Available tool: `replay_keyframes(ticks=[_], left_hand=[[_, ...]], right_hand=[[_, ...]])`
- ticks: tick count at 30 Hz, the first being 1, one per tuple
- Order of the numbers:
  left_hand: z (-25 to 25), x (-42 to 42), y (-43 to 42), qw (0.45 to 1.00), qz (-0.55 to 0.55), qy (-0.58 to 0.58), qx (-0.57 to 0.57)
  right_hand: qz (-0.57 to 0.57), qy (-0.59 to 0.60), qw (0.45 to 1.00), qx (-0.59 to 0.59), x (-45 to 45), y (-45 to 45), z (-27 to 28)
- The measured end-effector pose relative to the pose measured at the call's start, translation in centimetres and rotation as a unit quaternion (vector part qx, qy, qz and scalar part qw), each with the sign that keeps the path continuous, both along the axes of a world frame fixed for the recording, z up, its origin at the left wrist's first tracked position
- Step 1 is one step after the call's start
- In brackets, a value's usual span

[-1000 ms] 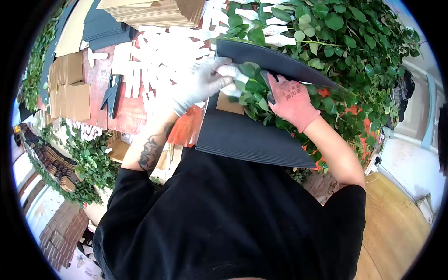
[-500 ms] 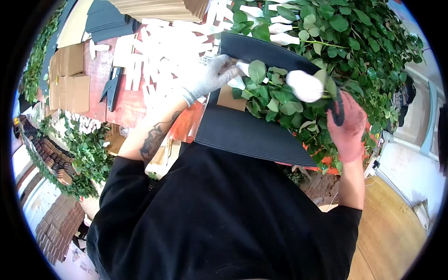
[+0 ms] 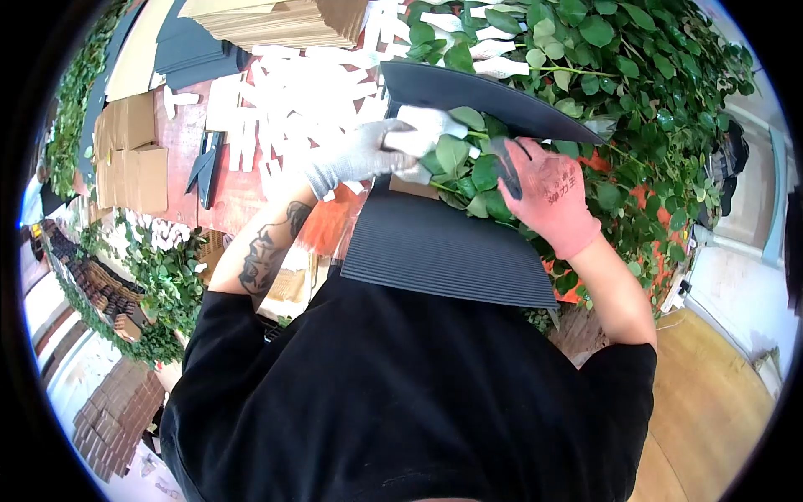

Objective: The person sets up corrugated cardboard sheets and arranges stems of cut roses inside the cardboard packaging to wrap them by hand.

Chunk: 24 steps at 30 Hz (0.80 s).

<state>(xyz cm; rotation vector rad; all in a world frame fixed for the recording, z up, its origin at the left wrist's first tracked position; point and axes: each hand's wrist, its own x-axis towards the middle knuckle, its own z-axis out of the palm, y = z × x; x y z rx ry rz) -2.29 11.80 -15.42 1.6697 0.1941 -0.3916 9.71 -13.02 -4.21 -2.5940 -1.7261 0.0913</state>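
The head view shows the left hand's (image 3: 353, 156) grip narrow around white buds (image 3: 427, 122) at the black sheet's (image 3: 452, 255) ten o'clock; squeezing could bruise them. At three o'clock the right hand (image 3: 554, 194) meets leaves (image 3: 452, 156); whether its grip holds stems, I cannot tell. Tugging might tear foliage.

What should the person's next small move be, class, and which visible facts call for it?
Probably to even up the white-sleeved ends with the left hand, while the right hand steadies the leafy stems. The left fingers are already at those ends, which lie unevenly, and the black ridged sheet is open beneath the bundle.
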Motion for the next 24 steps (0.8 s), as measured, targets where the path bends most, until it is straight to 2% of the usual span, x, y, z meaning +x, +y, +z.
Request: replay_keyframes(ticks=[1, 2, 5, 7, 8, 9, 10, 11, 12, 14, 16, 17, 18, 19, 20, 22, 24], left_hand=[[0.1, 0.2, -0.2, 0.998, 0.031, 0.009, -0.053], [-2.1, 0.4, 0.0, 0.995, 0.039, -0.018, -0.085], [-1.2, 1.5, -0.4, 0.991, 0.091, 0.05, -0.083], [-1.2, 2.0, -0.9, 0.993, 0.096, 0.057, 0.035], [-1.1, 1.8, -0.7, 0.993, 0.099, 0.056, 0.034], [-0.3, 1.5, -0.7, 0.994, 0.102, 0.023, -0.028], [0.2, 1.3, -0.6, 0.991, 0.103, -0.011, -0.088], [0.4, 0.8, -0.4, 0.982, 0.114, -0.029, -0.148], [0.6, 0.6, -0.4, 0.982, 0.115, -0.029, -0.147], [1.6, 0.4, -0.5, 0.99, 0.084, -0.005, -0.111], [3.9, 1.2, -1.6, 0.996, 0.054, 0.034, 0.067], [4.2, 1.5, -2.7, 0.997, 0.041, -0.006, 0.064], [0.4, 1.2, -2.0, 0.994, -0.003, -0.095, 0.061], [2.6, 1.5, -2.4, 0.999, -0.002, -0.044, 0.001], [0.6, 1.4, -2.0, 0.982, -0.017, -0.154, 0.113], [-1.1, 1.4, -0.2, 0.966, -0.056, -0.172, 0.186], [0.7, 2.1, -0.7, 0.925, -0.107, -0.232, 0.28]], right_hand=[[-0.024, 0.055, 0.996, -0.069, -0.3, 0.5, 0.7], [-0.024, 0.057, 0.996, -0.069, -0.2, 0.7, 0.0], [-0.049, 0.058, 0.996, -0.049, 1.0, 1.0, -4.0], [-0.053, 0.065, 0.993, -0.086, 0.7, 1.4, -4.0], [-0.058, 0.075, 0.988, -0.123, 0.4, 1.7, -3.9], [-0.039, 0.091, 0.979, -0.176, 0.2, 2.0, -2.6], [-0.039, 0.09, 0.98, -0.174, 0.2, 1.8, -2.2], [-0.025, 0.055, 0.996, -0.062, 0.4, 1.4, -2.0], [-0.01, 0.021, 0.999, 0.049, 0.6, 1.1, -1.8], [0.001, -0.021, 0.996, 0.088, 0.5, 1.7, -2.0], [0.017, 0.025, 0.996, 0.082, 1.2, 1.4, -3.5], [0.071, 0.022, 0.982, 0.174, 1.8, 0.2, -5.6], [0.087, 0.016, 0.969, 0.232, 1.8, 0.4, -6.9], [0.073, -0.013, 0.99, 0.122, 1.3, 0.2, -5.7], [0.086, -0.007, 0.99, 0.11, 1.2, 0.7, -5.9], [0.076, 0.072, 0.992, -0.068, 1.3, 2.4, -3.8], [0.058, 0.019, 0.998, -0.028, 0.5, 0.4, 0.8]])
